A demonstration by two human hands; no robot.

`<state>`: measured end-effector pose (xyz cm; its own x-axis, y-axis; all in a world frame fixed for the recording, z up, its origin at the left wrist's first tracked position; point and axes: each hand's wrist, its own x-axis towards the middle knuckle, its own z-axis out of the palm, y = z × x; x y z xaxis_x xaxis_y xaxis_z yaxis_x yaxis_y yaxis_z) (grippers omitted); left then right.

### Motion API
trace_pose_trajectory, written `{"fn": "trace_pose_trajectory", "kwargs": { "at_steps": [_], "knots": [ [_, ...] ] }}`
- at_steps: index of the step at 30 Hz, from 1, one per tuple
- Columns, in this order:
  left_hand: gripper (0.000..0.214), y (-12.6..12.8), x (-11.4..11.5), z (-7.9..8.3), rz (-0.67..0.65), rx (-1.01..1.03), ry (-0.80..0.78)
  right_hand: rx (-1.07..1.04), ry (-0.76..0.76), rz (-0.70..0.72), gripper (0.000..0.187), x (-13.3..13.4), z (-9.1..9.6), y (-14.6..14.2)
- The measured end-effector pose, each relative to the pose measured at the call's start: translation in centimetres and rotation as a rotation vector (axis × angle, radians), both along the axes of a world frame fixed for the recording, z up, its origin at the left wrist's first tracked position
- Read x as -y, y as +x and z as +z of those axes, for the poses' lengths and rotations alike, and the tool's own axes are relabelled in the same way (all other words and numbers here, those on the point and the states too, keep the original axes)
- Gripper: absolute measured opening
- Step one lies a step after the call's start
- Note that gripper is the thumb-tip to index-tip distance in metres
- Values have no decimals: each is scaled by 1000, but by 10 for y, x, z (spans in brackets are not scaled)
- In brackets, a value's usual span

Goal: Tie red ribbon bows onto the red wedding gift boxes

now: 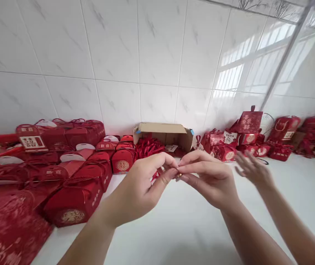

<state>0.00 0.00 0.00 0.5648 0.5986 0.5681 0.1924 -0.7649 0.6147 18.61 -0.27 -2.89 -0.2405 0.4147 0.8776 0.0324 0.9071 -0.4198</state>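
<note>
My left hand (143, 187) and my right hand (209, 180) meet fingertip to fingertip above the white surface (174, 221). Both are closed in a pinch on a small piece, too small to name, with a gold glint at the tips. A bit of red ribbon (155, 176) shows just below my left fingers. Behind the hands an open cardboard box (164, 133) stands against the tiled wall, and a heap of red ribbons (147, 146) spills from it.
Another person's hand (252, 169) reaches in from the right, fingers spread and blurred. Several folded red gift boxes (74, 200) with gold emblems fill the left side. More red boxes and bags (245, 141) are piled at the back right.
</note>
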Motion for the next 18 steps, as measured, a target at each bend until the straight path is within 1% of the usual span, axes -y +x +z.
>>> {"fn": "trace_pose_trajectory", "kwargs": {
  "at_steps": [2, 4, 6, 10, 13, 18],
  "knots": [
    [14, 0, 1, 2, -52, -8, -31, -15, -65, 101, 34, 0, -1, 0],
    [14, 0, 2, 3, -80, -7, -51, -27, -113, 163, 33, -1, -1, 0],
    [13, -1, 2, 3, -79, 5, -57, -38, -141, 185, 32, -1, -2, 1],
    [11, -1, 2, 2, -89, 33, -67, -50, -161, 183, 30, 0, -2, 2],
    [13, -1, 1, 2, -131, 49, -121, -46, -191, 250, 29, 1, 0, 2],
    [14, 1, 1, 0, -174, 87, -208, -50, -292, 384, 27, 3, 3, 1]
  ]
}}
